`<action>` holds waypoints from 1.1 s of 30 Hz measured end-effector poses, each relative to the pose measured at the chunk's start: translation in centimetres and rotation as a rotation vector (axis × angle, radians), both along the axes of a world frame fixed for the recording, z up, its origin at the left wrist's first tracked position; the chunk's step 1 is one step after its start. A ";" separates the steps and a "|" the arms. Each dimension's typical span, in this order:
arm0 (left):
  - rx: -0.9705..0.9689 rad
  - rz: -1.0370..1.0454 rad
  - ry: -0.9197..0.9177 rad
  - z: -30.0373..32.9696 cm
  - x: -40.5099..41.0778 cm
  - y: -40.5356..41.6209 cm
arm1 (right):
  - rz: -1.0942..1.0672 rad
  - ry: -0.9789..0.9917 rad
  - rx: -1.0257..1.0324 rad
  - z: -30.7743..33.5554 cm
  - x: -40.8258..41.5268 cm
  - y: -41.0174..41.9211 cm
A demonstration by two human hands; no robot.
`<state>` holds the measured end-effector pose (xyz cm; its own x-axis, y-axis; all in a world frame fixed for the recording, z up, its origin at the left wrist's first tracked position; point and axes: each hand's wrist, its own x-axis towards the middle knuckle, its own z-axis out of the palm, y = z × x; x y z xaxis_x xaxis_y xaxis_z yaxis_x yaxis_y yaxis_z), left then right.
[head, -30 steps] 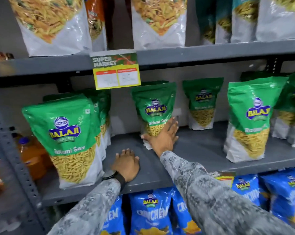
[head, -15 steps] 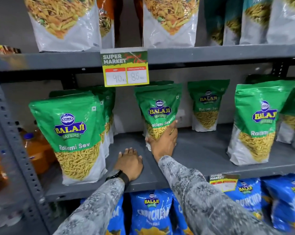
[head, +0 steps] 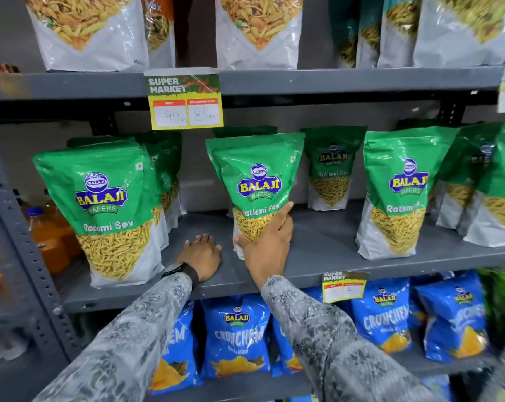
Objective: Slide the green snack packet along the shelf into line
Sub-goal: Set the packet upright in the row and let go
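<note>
A green Balaji Ratlami Sev snack packet stands upright in the middle of the grey shelf. My right hand grips its lower part, thumb on its left edge and fingers wrapped round its right side. My left hand lies flat, palm down, on the shelf just left of the packet, holding nothing. A second green packet top shows right behind the held one.
More green packets stand at the shelf's left front, right front, far right and back. A price tag hangs from the upper shelf. Blue Crunchem packets fill the shelf below. Orange bottles stand beyond the left upright.
My right hand has closed around the packet's lower part and drawn it forward toward the shelf's front edge. The left hand stays flat on the shelf.
</note>
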<state>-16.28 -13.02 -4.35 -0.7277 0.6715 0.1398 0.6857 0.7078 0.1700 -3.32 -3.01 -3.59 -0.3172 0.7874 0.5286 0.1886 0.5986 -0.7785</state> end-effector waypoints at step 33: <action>-0.067 -0.028 0.018 0.4 0.4 0.2 | 0.187 0.052 0.080 -1.1 9.2 -4.0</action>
<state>-15.93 -12.83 -3.98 -0.7067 0.6995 0.1065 0.7075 0.6980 0.1105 5.84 -7.05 -4.70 -0.4244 0.6726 0.6062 0.0294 0.6794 -0.7332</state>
